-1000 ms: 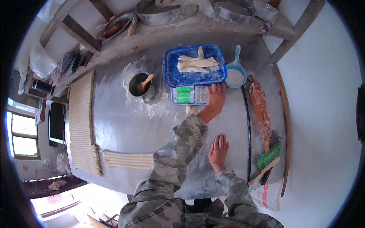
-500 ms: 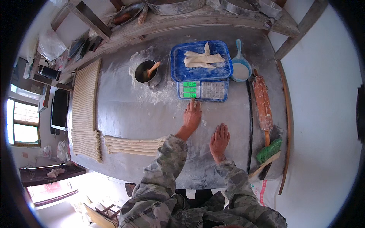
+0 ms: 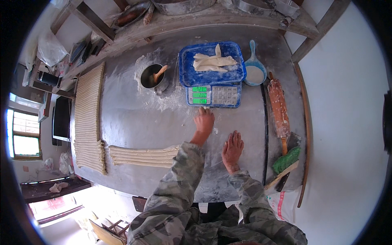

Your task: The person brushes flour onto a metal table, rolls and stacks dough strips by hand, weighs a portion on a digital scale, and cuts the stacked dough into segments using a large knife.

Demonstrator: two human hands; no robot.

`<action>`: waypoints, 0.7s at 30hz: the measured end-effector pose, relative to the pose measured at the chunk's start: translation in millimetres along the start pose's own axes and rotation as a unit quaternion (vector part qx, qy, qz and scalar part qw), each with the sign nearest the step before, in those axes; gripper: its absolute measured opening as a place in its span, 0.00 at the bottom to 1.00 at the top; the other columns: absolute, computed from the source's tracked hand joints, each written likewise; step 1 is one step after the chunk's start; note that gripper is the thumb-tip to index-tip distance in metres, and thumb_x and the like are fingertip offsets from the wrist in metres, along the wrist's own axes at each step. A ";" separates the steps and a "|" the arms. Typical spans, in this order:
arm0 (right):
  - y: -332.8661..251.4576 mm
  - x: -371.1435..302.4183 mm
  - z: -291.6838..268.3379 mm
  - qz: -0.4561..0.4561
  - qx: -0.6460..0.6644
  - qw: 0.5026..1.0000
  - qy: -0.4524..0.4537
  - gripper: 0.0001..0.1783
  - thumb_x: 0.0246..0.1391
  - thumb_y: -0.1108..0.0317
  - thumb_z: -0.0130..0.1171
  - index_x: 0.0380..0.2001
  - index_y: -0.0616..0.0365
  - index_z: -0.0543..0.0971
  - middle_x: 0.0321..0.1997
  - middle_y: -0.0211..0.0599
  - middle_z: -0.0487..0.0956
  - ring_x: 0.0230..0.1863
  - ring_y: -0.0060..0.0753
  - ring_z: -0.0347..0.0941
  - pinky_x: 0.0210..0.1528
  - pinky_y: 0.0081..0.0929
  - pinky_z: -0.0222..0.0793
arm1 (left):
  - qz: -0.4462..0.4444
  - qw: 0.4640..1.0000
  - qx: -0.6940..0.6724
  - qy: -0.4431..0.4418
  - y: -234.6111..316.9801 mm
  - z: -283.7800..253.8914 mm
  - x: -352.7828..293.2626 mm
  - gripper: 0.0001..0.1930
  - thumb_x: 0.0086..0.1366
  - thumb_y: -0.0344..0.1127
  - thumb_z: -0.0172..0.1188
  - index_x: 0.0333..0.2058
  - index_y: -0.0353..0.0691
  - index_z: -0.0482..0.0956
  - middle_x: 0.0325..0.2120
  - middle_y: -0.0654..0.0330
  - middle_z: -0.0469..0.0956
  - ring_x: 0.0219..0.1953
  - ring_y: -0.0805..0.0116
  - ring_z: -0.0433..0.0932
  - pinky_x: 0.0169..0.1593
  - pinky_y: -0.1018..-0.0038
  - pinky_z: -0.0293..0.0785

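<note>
My left hand [image 3: 203,122] is just below the front edge of a blue digital scale [image 3: 214,96] with a green lit display. Its fingers are curled together, and whatever they pinch, if anything, is too small to make out. Flat on the table lies my right hand [image 3: 233,150], fingers stretched out and nothing in it. The scale carries a blue tray [image 3: 185,65], where several pale dough strips [image 3: 214,62] overlap in a pile. Left of my left forearm, long dough strips [image 3: 139,157] lie side by side.
Many thin dough strips [image 3: 87,110] line the table's left side. A dark pot [image 3: 148,81] with a wooden-handled tool stands amid scattered flour. To the right are a blue scoop [image 3: 252,61] of white powder, a floury rolling pin [image 3: 278,108] and a green brush [image 3: 286,160].
My left hand's fingers have curled in at the scale's front edge, where they were reaching forward before. My right hand stays flat. The whole view has shifted slightly.
</note>
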State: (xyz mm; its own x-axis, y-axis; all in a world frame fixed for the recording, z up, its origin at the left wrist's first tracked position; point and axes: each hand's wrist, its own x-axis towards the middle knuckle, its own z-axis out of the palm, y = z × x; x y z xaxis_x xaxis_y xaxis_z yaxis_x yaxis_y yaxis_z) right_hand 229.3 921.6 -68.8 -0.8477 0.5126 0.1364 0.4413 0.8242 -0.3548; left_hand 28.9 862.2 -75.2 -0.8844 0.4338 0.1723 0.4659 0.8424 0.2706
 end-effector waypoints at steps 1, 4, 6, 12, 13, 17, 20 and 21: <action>0.8 -0.5 -0.3 0.001 0.003 1.000 -0.001 0.29 0.65 0.60 0.47 0.65 0.63 0.67 0.76 0.50 0.57 0.76 0.56 0.50 0.72 0.57 0.47 | -0.007 1.000 -0.027 -0.009 -1.8 -0.2 -11.2 0.17 0.61 0.45 0.63 0.40 0.39 0.75 0.42 0.50 0.73 0.32 0.47 0.80 0.34 0.51 0.77; -0.6 0.4 -0.6 0.003 0.012 1.000 0.003 0.29 0.65 0.61 0.47 0.65 0.63 0.66 0.76 0.50 0.56 0.76 0.55 0.50 0.72 0.57 0.47 | -0.047 0.995 -0.081 -0.046 -6.7 -9.1 -31.0 0.21 0.63 0.45 0.60 0.50 0.39 0.74 0.45 0.48 0.73 0.32 0.45 0.81 0.36 0.51 0.79; 3.6 -1.6 0.3 0.002 0.006 1.000 0.004 0.29 0.65 0.61 0.47 0.65 0.64 0.66 0.76 0.50 0.56 0.76 0.55 0.50 0.72 0.57 0.46 | -0.063 0.992 -0.083 -0.070 5.4 -22.8 -20.2 0.25 0.64 0.47 0.57 0.55 0.39 0.72 0.46 0.47 0.73 0.35 0.43 0.81 0.37 0.49 0.78; 1.2 -0.5 -2.1 0.002 0.004 1.000 -0.016 0.29 0.64 0.61 0.48 0.65 0.63 0.66 0.76 0.50 0.56 0.77 0.55 0.49 0.72 0.56 0.46 | -0.103 0.992 -0.065 -0.029 22.0 -10.3 -3.7 0.34 0.64 0.48 0.61 0.63 0.38 0.64 0.48 0.45 0.72 0.34 0.42 0.81 0.35 0.50 0.78; 3.5 -1.9 -0.5 0.006 0.003 1.000 -0.016 0.29 0.64 0.61 0.48 0.65 0.63 0.66 0.76 0.50 0.56 0.77 0.55 0.49 0.72 0.56 0.46 | -0.113 0.991 -0.069 -0.023 29.0 -13.9 -1.8 0.32 0.63 0.47 0.61 0.62 0.37 0.66 0.48 0.45 0.72 0.34 0.42 0.81 0.36 0.50 0.77; 2.9 -1.5 0.3 0.007 0.004 1.000 -0.011 0.28 0.64 0.61 0.49 0.65 0.63 0.67 0.77 0.50 0.56 0.77 0.55 0.49 0.72 0.56 0.46 | -0.126 0.987 -0.103 0.002 22.6 -12.2 9.1 0.26 0.63 0.45 0.61 0.55 0.39 0.67 0.51 0.47 0.71 0.41 0.41 0.80 0.39 0.48 0.77; 1.5 -1.1 0.3 0.002 0.001 1.000 -0.006 0.29 0.65 0.60 0.48 0.65 0.63 0.67 0.77 0.50 0.56 0.77 0.55 0.49 0.72 0.56 0.46 | -0.046 0.996 -0.068 0.042 12.6 -3.7 7.3 0.21 0.61 0.44 0.64 0.49 0.40 0.71 0.48 0.51 0.72 0.41 0.47 0.79 0.36 0.51 0.77; 1.0 -0.5 0.2 0.001 0.000 1.000 -0.004 0.29 0.65 0.60 0.48 0.65 0.63 0.67 0.77 0.50 0.56 0.77 0.55 0.49 0.72 0.56 0.46 | -0.005 0.997 -0.054 0.056 10.1 0.0 3.3 0.21 0.61 0.43 0.63 0.48 0.40 0.72 0.48 0.52 0.73 0.42 0.48 0.78 0.36 0.51 0.77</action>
State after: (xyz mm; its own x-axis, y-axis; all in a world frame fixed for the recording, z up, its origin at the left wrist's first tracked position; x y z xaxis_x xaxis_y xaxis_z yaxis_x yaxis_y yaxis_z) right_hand 230.1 922.2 -69.3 -0.8489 0.5127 0.1286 0.4435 0.8232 -0.3545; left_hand 30.7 872.2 -71.9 -0.8833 0.3819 0.2718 0.4625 0.8046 0.3725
